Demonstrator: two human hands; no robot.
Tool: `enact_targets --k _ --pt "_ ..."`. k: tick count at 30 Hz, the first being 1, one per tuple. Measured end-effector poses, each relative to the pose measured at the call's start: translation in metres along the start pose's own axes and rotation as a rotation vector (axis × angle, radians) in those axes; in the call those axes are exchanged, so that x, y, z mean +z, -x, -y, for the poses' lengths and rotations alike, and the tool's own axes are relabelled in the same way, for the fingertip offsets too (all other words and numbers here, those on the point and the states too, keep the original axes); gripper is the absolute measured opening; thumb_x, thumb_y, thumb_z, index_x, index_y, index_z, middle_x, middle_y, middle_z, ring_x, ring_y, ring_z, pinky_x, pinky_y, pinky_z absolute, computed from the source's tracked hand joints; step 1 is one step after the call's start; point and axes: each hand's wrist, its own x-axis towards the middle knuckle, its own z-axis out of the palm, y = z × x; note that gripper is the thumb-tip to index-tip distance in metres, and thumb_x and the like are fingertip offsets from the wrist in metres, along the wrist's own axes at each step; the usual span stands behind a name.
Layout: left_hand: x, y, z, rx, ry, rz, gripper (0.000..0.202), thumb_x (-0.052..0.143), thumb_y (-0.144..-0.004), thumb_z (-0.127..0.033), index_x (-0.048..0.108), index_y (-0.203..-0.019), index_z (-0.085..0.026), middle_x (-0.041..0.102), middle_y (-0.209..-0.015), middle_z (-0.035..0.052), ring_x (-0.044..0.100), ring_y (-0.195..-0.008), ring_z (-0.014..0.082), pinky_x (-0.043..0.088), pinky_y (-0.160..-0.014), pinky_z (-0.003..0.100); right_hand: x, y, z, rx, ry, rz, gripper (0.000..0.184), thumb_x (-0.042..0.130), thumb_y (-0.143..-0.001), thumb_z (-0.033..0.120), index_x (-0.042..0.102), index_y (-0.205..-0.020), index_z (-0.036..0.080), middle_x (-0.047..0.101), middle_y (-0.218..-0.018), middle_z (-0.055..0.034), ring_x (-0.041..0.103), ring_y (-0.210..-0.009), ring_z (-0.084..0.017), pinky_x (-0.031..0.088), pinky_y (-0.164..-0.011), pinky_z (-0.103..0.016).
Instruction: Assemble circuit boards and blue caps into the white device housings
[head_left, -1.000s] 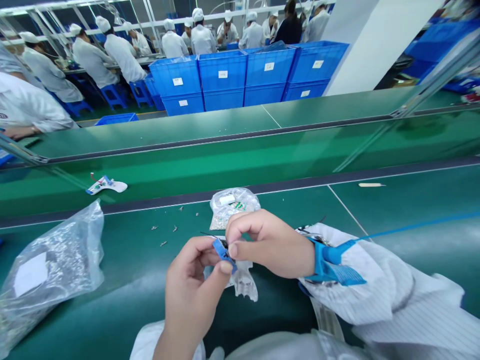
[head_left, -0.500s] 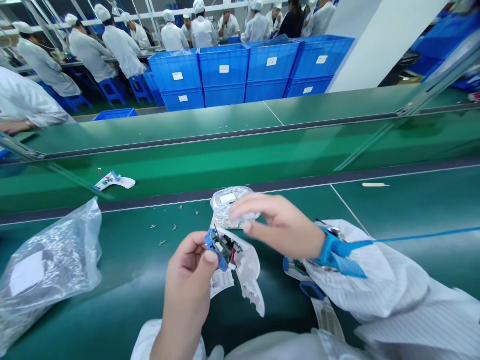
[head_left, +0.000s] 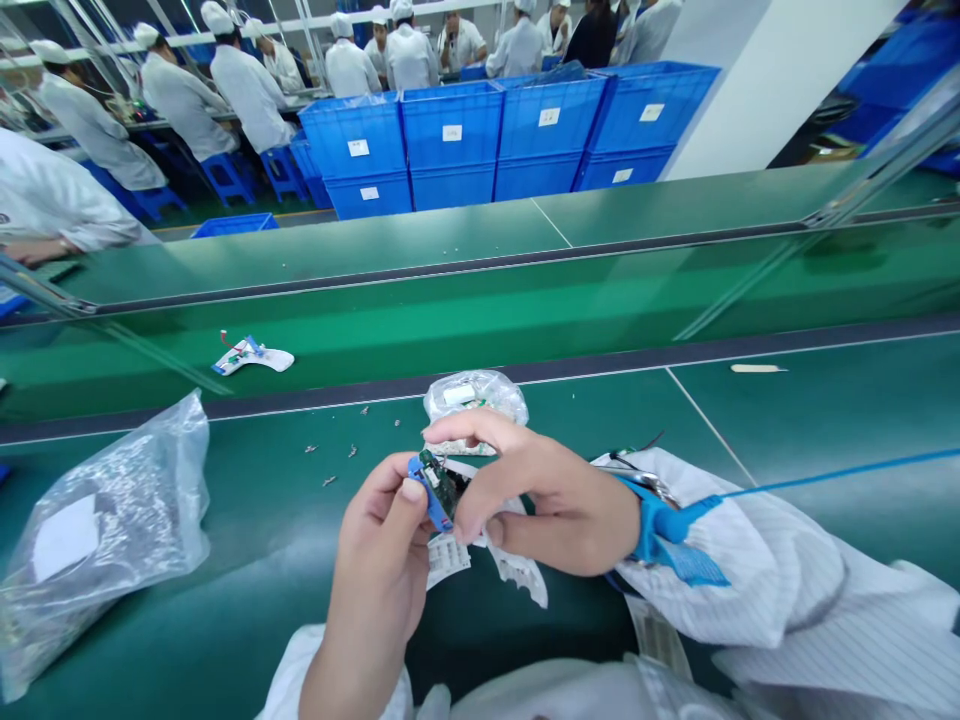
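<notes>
My left hand (head_left: 386,560) pinches a small green circuit board with a blue edge piece (head_left: 433,486), held up over the green bench. My right hand (head_left: 540,495) is curled around the board's right side, fingers closed against it and against a white plastic part (head_left: 517,568) that hangs below. A blue strap (head_left: 660,528) with a blue cord wraps my right wrist. Just beyond my hands lies a small clear bag of parts (head_left: 474,398).
A large clear bag of small metal parts (head_left: 97,530) lies at the left. Several tiny loose parts (head_left: 330,465) are scattered on the bench. A white and blue assembly (head_left: 251,358) rides the conveyor belt. Blue crates (head_left: 480,140) and seated workers in white stand beyond.
My right hand had reached out toward the small bag and has come back onto the board. The assembly on the belt has drifted right.
</notes>
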Motion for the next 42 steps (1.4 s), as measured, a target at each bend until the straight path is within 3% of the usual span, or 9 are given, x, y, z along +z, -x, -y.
enact_targets --k 8,14,16,19,23,26,29,32,42 --pt "-0.001 -0.001 -0.001 -0.083 0.026 0.06 0.02 0.065 -0.076 -0.036 0.063 -0.071 -0.018 0.053 -0.055 -0.0037 0.045 -0.048 0.006 0.038 -0.047 0.016 -0.009 -0.008 0.002 -0.04 0.05 0.243 0.023 0.045 -0.082 0.01 0.068 -0.085 0.011 0.028 -0.146 -0.0159 0.017 -0.138 -0.021 0.012 -0.112 -0.038" --pt "-0.005 -0.001 -0.002 -0.088 0.011 0.061 0.022 0.066 -0.075 -0.038 0.061 -0.071 -0.017 0.051 -0.056 -0.0036 0.044 -0.051 0.0061 0.037 -0.05 0.017 -0.016 -0.009 0.003 -0.013 -0.004 0.317 0.023 0.042 -0.085 0.009 0.063 -0.075 0.013 0.053 -0.128 -0.0153 0.02 -0.138 -0.016 0.009 -0.113 -0.035" --pt "-0.006 -0.001 -0.002 -0.061 -0.008 0.069 0.022 0.066 -0.075 -0.038 0.064 -0.075 -0.017 0.051 -0.059 -0.0028 0.043 -0.054 0.0065 0.037 -0.052 0.017 -0.013 -0.006 0.0 0.06 -0.095 0.247 0.022 0.043 -0.086 0.011 0.06 -0.072 0.015 0.057 -0.122 -0.0127 0.025 -0.136 -0.017 0.011 -0.113 -0.036" --pt "-0.008 0.0 -0.001 -0.016 -0.039 0.112 0.022 0.064 -0.076 -0.039 0.067 -0.083 -0.018 0.054 -0.065 -0.0014 0.045 -0.057 0.0076 0.04 -0.056 0.018 -0.005 -0.003 -0.006 0.264 -0.331 0.007 0.024 0.047 -0.088 0.024 0.056 -0.067 0.016 0.063 -0.109 -0.0094 0.04 -0.127 -0.019 0.025 -0.108 -0.037" --pt "-0.006 0.004 -0.001 0.055 -0.116 0.123 0.02 0.065 -0.077 -0.036 0.068 -0.09 -0.022 0.059 -0.073 0.0003 0.05 -0.062 0.0093 0.042 -0.058 0.019 0.003 -0.004 -0.002 0.464 -0.472 -0.277 0.029 0.051 -0.086 0.035 0.054 -0.064 0.016 0.061 -0.073 -0.0039 0.058 -0.09 -0.017 0.045 -0.081 -0.031" --pt "-0.003 0.009 -0.001 0.103 -0.157 0.112 0.02 0.065 -0.077 -0.036 0.069 -0.092 -0.024 0.06 -0.071 0.0001 0.05 -0.061 0.0091 0.042 -0.055 0.017 0.001 -0.008 0.008 0.407 -0.35 -0.258 0.025 0.048 -0.086 0.026 0.054 -0.064 0.016 0.053 -0.063 -0.0005 0.051 -0.066 -0.012 0.041 -0.062 -0.025" --pt "0.0 0.015 -0.003 0.113 -0.152 0.11 0.02 0.066 -0.076 -0.034 0.069 -0.096 -0.029 0.064 -0.074 0.0004 0.055 -0.065 0.0097 0.044 -0.057 0.016 -0.003 -0.013 0.018 0.219 -0.056 -0.133 0.021 0.047 -0.081 0.012 0.053 -0.061 0.015 0.049 -0.057 0.0013 0.043 -0.059 -0.01 0.036 -0.064 -0.026" --pt "0.002 0.02 -0.005 0.105 -0.157 0.086 0.021 0.066 -0.077 -0.031 0.069 -0.098 -0.031 0.067 -0.078 0.0 0.056 -0.065 0.0078 0.045 -0.059 0.013 -0.006 -0.016 0.024 0.112 0.175 -0.033 0.023 0.043 -0.078 0.009 0.051 -0.057 0.015 0.047 -0.053 0.0018 0.037 -0.055 -0.009 0.032 -0.066 -0.028" --pt "-0.001 0.027 -0.009 0.129 -0.312 0.087 0.023 0.064 -0.078 -0.035 0.068 -0.1 -0.033 0.062 -0.066 -0.002 0.054 -0.057 0.0085 0.045 -0.054 0.016 -0.011 -0.019 0.035 0.119 0.34 0.105 0.025 0.036 -0.076 0.015 0.043 -0.052 0.017 0.046 -0.05 0.0007 0.037 -0.054 -0.011 0.029 -0.063 -0.03"
